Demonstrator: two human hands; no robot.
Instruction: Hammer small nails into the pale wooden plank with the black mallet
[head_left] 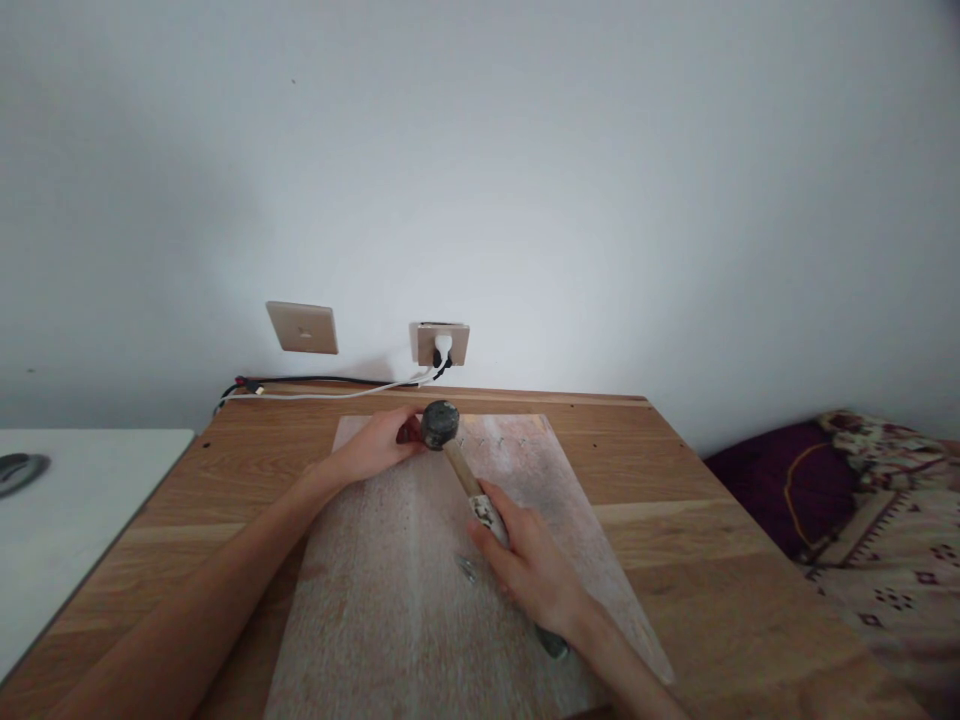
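A pale wooden board lies on a brown wooden table. My right hand is closed round the wooden handle of a hammer, whose dark round head is over the board's far end. My left hand rests on the far end of the board, just left of the hammer head, its fingers pinched on something small that I cannot make out. A row of small nails or marks runs along the board's far end, to the right of the hammer head. A small loose metal piece lies on the board by my right hand.
On the wall behind are a beige blank plate and a socket with a white plug; cables run along the table's back edge. A white table stands at the left. A patterned blanket and purple cushion lie at the right.
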